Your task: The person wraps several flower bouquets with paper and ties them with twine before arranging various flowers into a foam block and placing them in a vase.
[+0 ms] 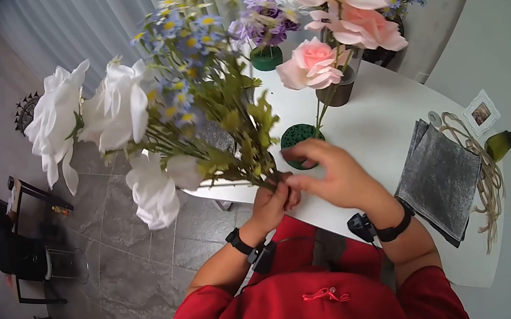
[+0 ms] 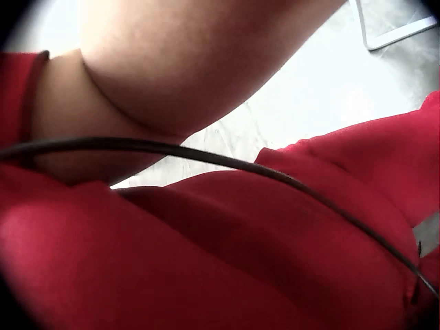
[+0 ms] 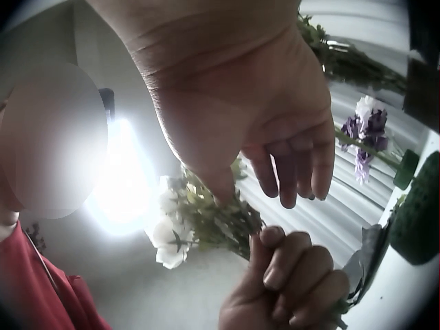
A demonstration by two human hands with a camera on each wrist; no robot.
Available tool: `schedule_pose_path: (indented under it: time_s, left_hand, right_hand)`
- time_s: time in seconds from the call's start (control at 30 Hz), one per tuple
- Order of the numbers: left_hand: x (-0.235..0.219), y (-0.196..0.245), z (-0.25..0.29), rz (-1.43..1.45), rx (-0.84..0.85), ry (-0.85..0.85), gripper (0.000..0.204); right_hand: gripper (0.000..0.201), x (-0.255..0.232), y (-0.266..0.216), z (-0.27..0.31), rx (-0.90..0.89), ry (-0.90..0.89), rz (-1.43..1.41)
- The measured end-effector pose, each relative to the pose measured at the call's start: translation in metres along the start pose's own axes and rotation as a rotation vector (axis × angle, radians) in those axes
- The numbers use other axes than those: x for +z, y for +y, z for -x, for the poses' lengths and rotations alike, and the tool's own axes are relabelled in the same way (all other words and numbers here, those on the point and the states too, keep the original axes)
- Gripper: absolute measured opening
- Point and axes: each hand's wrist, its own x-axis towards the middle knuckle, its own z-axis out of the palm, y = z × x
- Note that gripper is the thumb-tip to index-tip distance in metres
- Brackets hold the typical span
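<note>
My left hand [image 1: 272, 205] grips the gathered stems of a bouquet of artificial flowers [image 1: 232, 123] in front of my body. The bunch carries large white flowers [image 1: 124, 103], small blue ones with yellow centres [image 1: 175, 44] and green leaves. Close to the stems, my right hand [image 1: 343, 175] has its fingers loosely extended and holds nothing. In the right wrist view, that hand [image 3: 240, 110] hangs above the left fist [image 3: 292, 275]. Just beyond the right fingers lies a round green foam block [image 1: 299, 138]. The left wrist view shows only forearm, red clothing and a dark cable [image 2: 240, 163].
Pink roses [image 1: 314, 63] rise over the white table [image 1: 388, 103] near a dark pot [image 1: 338, 93]. Purple flowers [image 1: 266, 19] stand behind in green foam. At the right lie grey sheets [image 1: 441, 176], rope [image 1: 492, 194] and a white photo frame [image 1: 482, 113]. Another person [image 1: 18, 256] sits far left.
</note>
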Motion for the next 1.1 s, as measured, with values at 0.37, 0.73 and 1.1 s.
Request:
schedule_pose_path:
  time_s: [0.37, 0.73, 1.1]
  left_hand:
    - [0.004, 0.012, 0.012, -0.205, 0.03, -0.135, 0.017]
    - [-0.015, -0.02, 0.042, -0.439, -0.135, -0.138, 0.042]
    - [0.002, 0.065, -0.064, -0.991, 0.1, 0.075, 0.053]
  right_hand:
    - [0.036, -0.002, -0.021, 0.008, 0.004, -0.115, -0.033]
    - [0.027, -0.006, -0.016, 0.016, 0.092, -0.328, -0.482]
    - [0.005, -0.049, -0.037, 0.023, 0.178, 0.199, -0.791]
